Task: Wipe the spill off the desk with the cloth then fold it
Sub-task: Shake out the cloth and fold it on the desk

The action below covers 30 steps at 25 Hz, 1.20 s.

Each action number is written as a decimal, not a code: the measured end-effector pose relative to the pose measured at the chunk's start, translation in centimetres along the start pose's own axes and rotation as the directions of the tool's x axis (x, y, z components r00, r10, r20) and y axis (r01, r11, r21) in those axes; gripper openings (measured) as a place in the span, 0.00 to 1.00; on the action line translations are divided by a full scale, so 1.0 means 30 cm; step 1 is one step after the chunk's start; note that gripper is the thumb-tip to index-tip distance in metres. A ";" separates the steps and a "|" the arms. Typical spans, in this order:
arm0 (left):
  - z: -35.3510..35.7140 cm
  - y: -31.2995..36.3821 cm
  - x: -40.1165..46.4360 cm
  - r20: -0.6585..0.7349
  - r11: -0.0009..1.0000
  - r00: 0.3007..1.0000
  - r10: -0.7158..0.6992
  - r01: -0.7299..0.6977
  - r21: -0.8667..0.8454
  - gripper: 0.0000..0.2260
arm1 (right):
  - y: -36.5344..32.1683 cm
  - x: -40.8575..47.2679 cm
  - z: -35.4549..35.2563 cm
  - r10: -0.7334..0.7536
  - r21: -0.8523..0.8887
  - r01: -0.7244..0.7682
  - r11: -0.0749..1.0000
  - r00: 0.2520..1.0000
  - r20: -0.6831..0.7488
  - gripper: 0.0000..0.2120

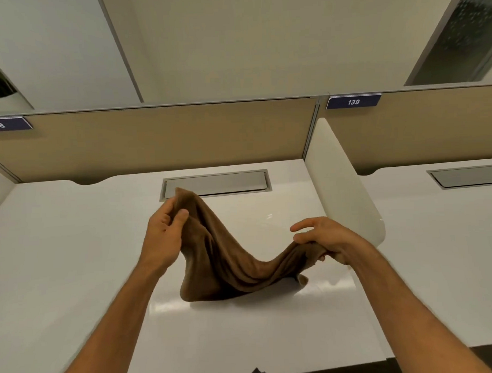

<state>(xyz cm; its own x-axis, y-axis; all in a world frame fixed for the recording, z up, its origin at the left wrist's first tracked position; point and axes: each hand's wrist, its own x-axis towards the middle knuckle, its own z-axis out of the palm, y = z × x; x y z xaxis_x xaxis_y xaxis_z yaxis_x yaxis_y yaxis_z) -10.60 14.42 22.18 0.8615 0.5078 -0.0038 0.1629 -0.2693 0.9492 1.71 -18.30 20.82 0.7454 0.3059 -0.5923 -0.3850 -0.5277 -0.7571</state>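
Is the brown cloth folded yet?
Not folded. The cloth hangs bunched and sagging between the left hand and right hand.

head view; worn high; faces forward-down; close over desk [74, 248]; single view

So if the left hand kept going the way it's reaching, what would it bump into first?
Probably the grey cable hatch set into the desk; the left hand, gripping the brown cloth, reaches toward it, though depth is unclear.
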 end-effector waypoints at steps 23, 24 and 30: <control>0.146 0.021 -0.180 0.388 0.996 0.919 0.064 -0.036 -0.079 0.13 | -0.211 -0.142 0.412 -0.477 -0.053 0.488 0.871 0.815 -0.329 0.07; 0.152 0.022 -0.186 0.377 0.994 0.923 0.077 -0.043 -0.097 0.13 | -0.212 -0.141 0.421 -0.492 -0.087 0.495 0.864 0.797 -0.351 0.08; 0.193 0.029 -0.195 0.141 0.996 0.988 0.064 -0.055 -0.070 0.10 | -0.189 -0.129 0.447 -0.507 -0.153 0.484 0.862 0.806 -0.305 0.09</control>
<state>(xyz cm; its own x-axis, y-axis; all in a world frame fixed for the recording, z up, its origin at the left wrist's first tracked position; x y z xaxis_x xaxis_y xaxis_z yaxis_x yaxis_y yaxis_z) -12.73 6.48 21.20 0.9292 0.3693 0.0127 0.0818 -0.2390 0.9676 -6.30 -5.86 23.71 0.9621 0.2724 -0.0094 0.1124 -0.4279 -0.8968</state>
